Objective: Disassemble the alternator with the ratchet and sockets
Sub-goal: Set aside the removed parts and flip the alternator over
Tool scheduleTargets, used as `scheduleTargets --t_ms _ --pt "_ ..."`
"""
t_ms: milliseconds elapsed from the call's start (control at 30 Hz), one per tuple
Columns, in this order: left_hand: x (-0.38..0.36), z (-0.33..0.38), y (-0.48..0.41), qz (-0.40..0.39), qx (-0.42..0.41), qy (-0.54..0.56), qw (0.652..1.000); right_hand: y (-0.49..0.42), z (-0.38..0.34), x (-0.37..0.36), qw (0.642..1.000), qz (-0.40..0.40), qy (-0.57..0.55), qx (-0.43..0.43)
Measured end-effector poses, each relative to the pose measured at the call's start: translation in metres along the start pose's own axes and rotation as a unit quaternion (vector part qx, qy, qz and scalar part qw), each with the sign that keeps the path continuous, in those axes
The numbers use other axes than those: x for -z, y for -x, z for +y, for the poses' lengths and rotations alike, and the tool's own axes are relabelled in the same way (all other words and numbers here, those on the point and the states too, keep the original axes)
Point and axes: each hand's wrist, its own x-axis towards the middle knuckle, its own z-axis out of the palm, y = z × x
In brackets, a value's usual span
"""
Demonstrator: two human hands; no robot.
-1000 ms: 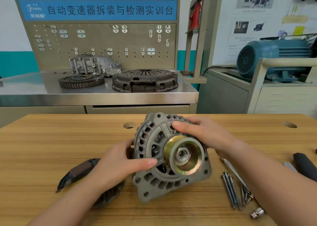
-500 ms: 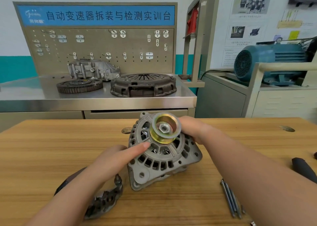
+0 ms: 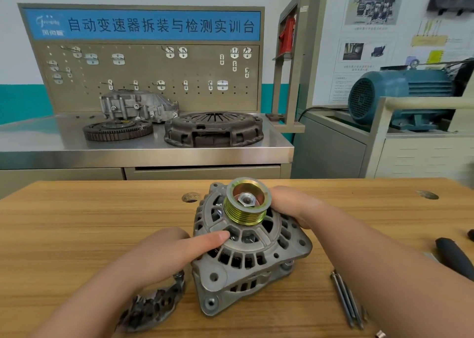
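The grey alternator [image 3: 246,258] rests on the wooden table [image 3: 77,222] with its gold pulley [image 3: 246,202] and centre nut facing up. My left hand [image 3: 166,255] grips its left side, thumb laid across the front housing. My right hand [image 3: 295,207] holds the far right side behind the pulley. Several long through bolts [image 3: 345,299] lie on the table to the right. A dark removed part [image 3: 154,307] lies at the near left, partly under my left forearm. No ratchet is clearly visible.
A black tool handle [image 3: 454,258] lies at the right edge. Round holes [image 3: 191,197] mark the tabletop. Behind stands a steel bench with a clutch cover [image 3: 214,128], a flywheel [image 3: 118,130] and a pegboard. A blue motor [image 3: 400,94] sits at the right.
Both hands have tipped the alternator from pulley facing me to pulley facing up and set it flat on the table. My view has shifted slightly.
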Motion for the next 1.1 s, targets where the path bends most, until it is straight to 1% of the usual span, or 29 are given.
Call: scheduleTargets --t_ms 67,100,133,167,200,233,267,300,333,367,433,500,567,633,733,800,867,933,1000,1100 --pt "0.003 0.008 0.009 0.021 0.0 -0.062 0.998 0.009 0.0 0.0 1.0 0.0 0.008 0.005" --pt "0.005 0.013 0.014 0.054 -0.006 -0.103 0.993 0.015 0.002 0.001 1.0 0.01 0.011 0.011" --pt "0.006 0.018 0.019 0.107 -0.021 -0.154 0.982 0.021 0.004 0.003 1.0 0.022 0.01 0.02" --pt "0.007 0.022 0.024 0.178 -0.045 -0.207 0.961 0.028 0.008 0.007 0.999 0.033 0.001 0.032" --pt "0.007 0.026 0.029 0.258 -0.082 -0.235 0.934 0.037 0.012 0.012 0.998 0.045 -0.015 0.044" --pt "0.006 0.032 0.037 0.331 -0.134 -0.222 0.907 0.046 0.018 0.018 0.996 0.059 -0.034 0.054" --pt "0.003 0.04 0.047 0.383 -0.2 -0.181 0.884 0.057 0.025 0.027 0.994 0.076 -0.049 0.061" --pt "-0.002 0.047 0.056 0.406 -0.268 -0.14 0.862 0.068 0.032 0.036 0.991 0.097 -0.06 0.067" --pt "-0.011 0.057 0.064 0.404 -0.32 -0.114 0.849 0.082 0.041 0.046 0.988 0.12 -0.068 0.068" --pt "-0.021 0.064 0.069 0.385 -0.354 -0.101 0.846 0.093 0.048 0.056 0.986 0.136 -0.07 0.067" --pt "-0.049 0.079 0.076 0.323 -0.403 -0.084 0.852 0.118 0.065 0.074 0.984 0.164 -0.057 0.047" --pt "-0.078 0.093 0.076 0.243 -0.423 -0.076 0.87 0.14 0.083 0.09 0.982 0.187 -0.033 0.016" --pt "-0.105 0.104 0.067 0.17 -0.413 -0.068 0.892 0.159 0.102 0.104 0.977 0.211 -0.013 -0.008" --pt "-0.126 0.114 0.054 0.114 -0.376 -0.073 0.917 0.175 0.119 0.114 0.971 0.239 0.008 -0.019" --pt "-0.151 0.132 0.037 0.068 -0.339 -0.075 0.935 0.194 0.143 0.128 0.959 0.262 0.107 -0.012" --pt "-0.165 0.143 0.028 0.059 -0.334 -0.081 0.937 0.206 0.155 0.134 0.946 0.239 0.219 -0.001" --pt "-0.179 0.153 0.02 0.046 -0.331 -0.085 0.939 0.216 0.166 0.138 0.921 0.172 0.348 0.006" --pt "-0.193 0.162 0.015 0.026 -0.334 -0.092 0.938 0.223 0.18 0.139 0.889 0.098 0.446 0.023" --pt "-0.206 0.167 0.011 0.018 -0.346 -0.107 0.932 0.227 0.192 0.135 0.868 0.051 0.492 0.046" --pt "-0.216 0.171 0.006 0.025 -0.355 -0.126 0.926 0.225 0.206 0.124 0.863 0.04 0.493 0.101"
